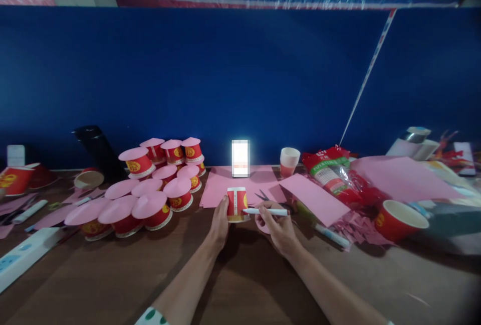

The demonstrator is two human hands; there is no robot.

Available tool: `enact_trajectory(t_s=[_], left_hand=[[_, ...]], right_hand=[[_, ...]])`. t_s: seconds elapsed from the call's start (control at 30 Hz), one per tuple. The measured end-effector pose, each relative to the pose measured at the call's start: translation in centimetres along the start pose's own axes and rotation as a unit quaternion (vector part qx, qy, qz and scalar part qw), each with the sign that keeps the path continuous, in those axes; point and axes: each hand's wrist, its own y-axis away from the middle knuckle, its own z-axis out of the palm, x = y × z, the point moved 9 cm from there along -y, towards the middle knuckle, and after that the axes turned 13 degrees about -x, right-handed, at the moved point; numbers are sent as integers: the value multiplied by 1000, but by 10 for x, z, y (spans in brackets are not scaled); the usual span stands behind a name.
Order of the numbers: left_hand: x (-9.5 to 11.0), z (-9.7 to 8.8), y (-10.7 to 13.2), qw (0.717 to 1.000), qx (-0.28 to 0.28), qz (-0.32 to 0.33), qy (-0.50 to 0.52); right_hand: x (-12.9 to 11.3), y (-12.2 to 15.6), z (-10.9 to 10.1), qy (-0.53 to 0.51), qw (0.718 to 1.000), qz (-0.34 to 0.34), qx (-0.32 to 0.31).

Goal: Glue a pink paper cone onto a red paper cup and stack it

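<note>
A red paper cup [237, 203] stands upside down on the brown table, on a piece of pink paper. My left hand [220, 222] holds it from the left side, fingers pressed against its wall. My right hand [276, 224] is closed on a white pen [267, 211], whose tip touches the cup's lower right edge. Small scissors [262, 196] lie just behind my right hand. Pink paper sheets [240, 184] lie behind the cup.
Several inverted red cups topped with pink paper discs [150, 199] are piled at the left. A lit phone [240, 158] leans on the blue wall. An upright red cup [398, 219], a plastic bag [334, 174], a power strip [22, 257] and more pink paper [398, 179] surround the area.
</note>
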Motion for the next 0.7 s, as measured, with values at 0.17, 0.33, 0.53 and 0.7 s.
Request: enact_trajectory(t_s=[0.17, 0.33, 0.53, 0.7], left_hand=[[0, 2, 1, 1000, 1, -2, 15], [-1, 4, 0, 1000, -6, -9, 9], [-2, -1, 0, 1000, 9, -8, -18], [-1, -4, 0, 999, 23, 2, -31]], right_hand=[[2, 0, 2, 0, 1000, 11, -15], [-1, 0, 1, 22, 1000, -1, -16], [0, 0, 1, 23, 1000, -3, -11], [0, 1, 3, 41, 999, 5, -20]])
